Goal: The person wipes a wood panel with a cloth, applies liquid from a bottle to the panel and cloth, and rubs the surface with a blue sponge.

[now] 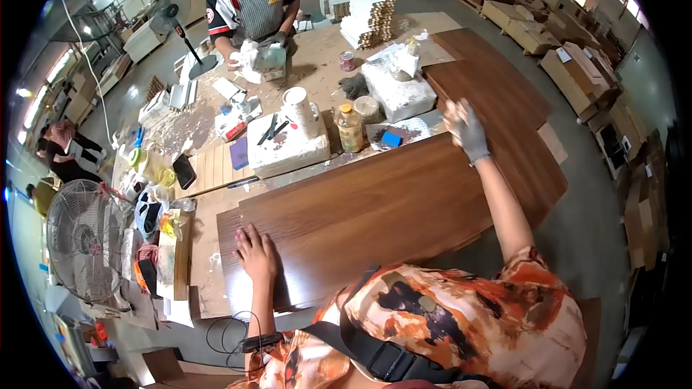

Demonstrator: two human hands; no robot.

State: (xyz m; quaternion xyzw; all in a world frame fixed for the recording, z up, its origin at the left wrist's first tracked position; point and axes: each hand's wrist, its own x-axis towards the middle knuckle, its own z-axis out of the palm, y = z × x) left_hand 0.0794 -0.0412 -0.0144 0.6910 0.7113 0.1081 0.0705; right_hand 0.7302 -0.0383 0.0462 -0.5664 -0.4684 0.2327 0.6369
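Observation:
A long brown wood-grain panel [353,223] lies along the near side of the worktable. My bare left hand [256,253] rests flat on its left end, fingers spread. Over the panel's far right end is my right hand [468,131], in a grey glove with the fingertips bare. Its fingers are curled together, and whatever they may hold is too small to make out. More brown panels [497,94] lie to the right, beyond and beside that hand. A blue block [391,139] sits on a speckled sheet just left of my right hand.
White blocks [288,155] carry a white cup [296,104] and dark tools; a yellow-capped bottle [349,130] stands beside them. Left are a phone [184,171] and a caged fan [86,241]. Across the table, a co-worker [256,11] handles a white cloth near stacked white strips [367,14].

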